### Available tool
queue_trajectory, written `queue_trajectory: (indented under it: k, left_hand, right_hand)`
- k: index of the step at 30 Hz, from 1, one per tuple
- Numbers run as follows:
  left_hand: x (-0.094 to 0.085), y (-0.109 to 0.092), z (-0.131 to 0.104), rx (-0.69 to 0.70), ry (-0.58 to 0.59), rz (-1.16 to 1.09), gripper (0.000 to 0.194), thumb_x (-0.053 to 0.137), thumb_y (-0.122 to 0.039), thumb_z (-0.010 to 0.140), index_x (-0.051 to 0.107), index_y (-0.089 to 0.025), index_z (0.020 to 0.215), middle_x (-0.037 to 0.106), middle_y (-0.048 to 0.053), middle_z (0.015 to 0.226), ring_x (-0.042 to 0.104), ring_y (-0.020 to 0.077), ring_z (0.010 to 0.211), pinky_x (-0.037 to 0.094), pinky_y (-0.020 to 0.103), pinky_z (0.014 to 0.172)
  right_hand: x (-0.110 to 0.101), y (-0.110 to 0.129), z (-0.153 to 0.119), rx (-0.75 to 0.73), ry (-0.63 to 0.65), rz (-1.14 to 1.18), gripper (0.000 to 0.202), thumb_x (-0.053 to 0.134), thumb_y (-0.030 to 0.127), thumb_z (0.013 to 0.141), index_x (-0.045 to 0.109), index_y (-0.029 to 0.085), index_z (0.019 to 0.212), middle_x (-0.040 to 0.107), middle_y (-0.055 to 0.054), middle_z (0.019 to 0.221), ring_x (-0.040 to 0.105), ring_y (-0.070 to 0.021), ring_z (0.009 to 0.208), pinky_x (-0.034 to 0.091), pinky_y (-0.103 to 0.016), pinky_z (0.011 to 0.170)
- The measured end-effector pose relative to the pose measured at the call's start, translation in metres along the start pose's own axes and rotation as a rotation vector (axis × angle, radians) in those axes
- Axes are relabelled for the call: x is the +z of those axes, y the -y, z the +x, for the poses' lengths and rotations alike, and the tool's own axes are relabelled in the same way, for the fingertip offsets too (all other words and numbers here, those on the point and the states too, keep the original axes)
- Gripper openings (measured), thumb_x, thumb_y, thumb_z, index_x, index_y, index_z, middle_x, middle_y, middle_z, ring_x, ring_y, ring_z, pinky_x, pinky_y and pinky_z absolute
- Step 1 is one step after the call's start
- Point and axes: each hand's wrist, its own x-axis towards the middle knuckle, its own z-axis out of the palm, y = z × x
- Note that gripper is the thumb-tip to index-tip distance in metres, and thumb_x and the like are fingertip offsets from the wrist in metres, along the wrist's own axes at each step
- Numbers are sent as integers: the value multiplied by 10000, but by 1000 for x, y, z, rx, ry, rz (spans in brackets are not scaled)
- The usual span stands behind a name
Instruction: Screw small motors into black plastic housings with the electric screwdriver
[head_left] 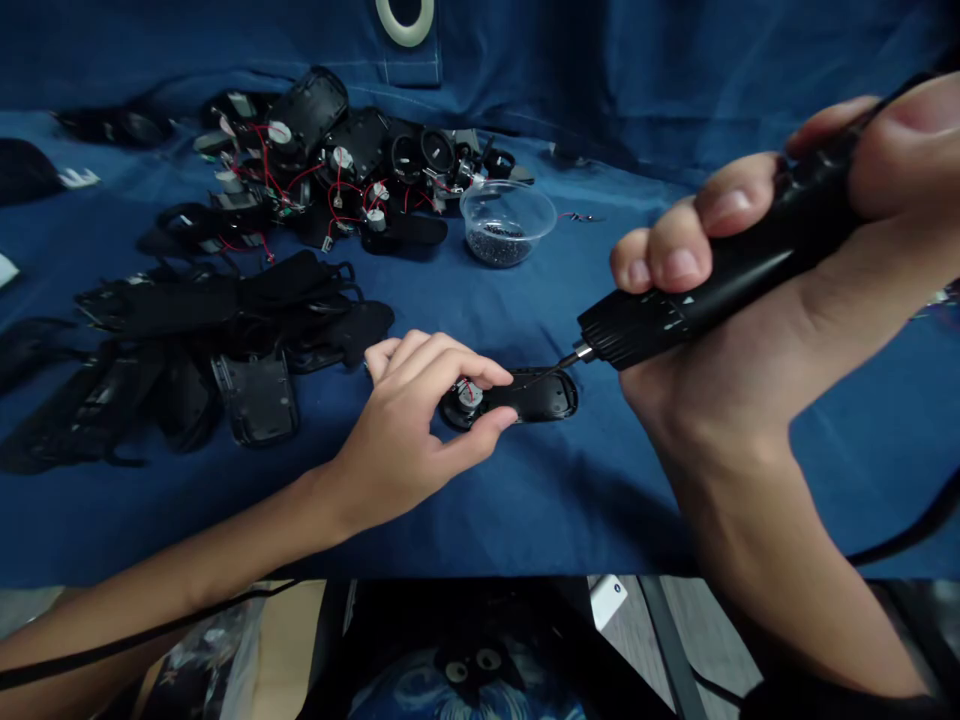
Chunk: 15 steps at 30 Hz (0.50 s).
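A long black plastic housing (544,395) lies on the blue cloth, with a small silver motor (469,394) and red wires at its left end. My left hand (420,415) curls around that end, thumb on the near side and fingers on the far side, holding the housing. My right hand (750,250) is wrapped around a black electric screwdriver (720,290), tilted down to the left. The thin bit of the screwdriver reaches the housing close to my left fingertips; whether a screw sits under it is too small to tell.
Behind stands a clear plastic tub (508,225) of small dark screws. A heap of black parts with motors and red wires (337,170) lies at the back left. More black housings (255,395) are piled at the left. A black cable (911,525) runs at the right.
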Motion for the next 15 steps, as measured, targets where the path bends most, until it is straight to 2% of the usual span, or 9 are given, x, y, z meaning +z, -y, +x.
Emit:
queue_trajectory:
  k: [3,7,11,15]
  left_hand:
    - [1,-3,1,-49,14,-145,92,657,-272,858,645,-230,939,674,-6,913,585,189,889,345,382,868]
    - [2,-7,0,-123,24,-310,83,637,-302,883,661,-222,886,682,13,885,595,191,854,402,364,815]
    - [3,-12,-3,-187,-16,-382,107,613,-300,909,678,-225,869,683,10,868,608,171,809,430,342,775]
    - [5,-17,-8,-245,-78,-478,112,619,-276,908,669,-209,833,681,14,857,627,172,847,466,327,802]
  right_hand:
    - [2,4,-1,56,-46,25,547,414,714,838,540,252,574,448,58,524,472,-46,401,410,-311,437]
    - [3,3,-4,-27,6,-24,566,439,742,814,507,244,553,492,30,589,503,-69,442,430,-304,423]
    - [4,2,-6,-33,-46,55,550,469,767,783,511,245,618,439,7,608,479,-96,443,475,-321,429]
    - [5,4,-9,-28,-79,-7,498,461,741,812,526,265,678,463,-5,649,491,-127,487,492,-357,497]
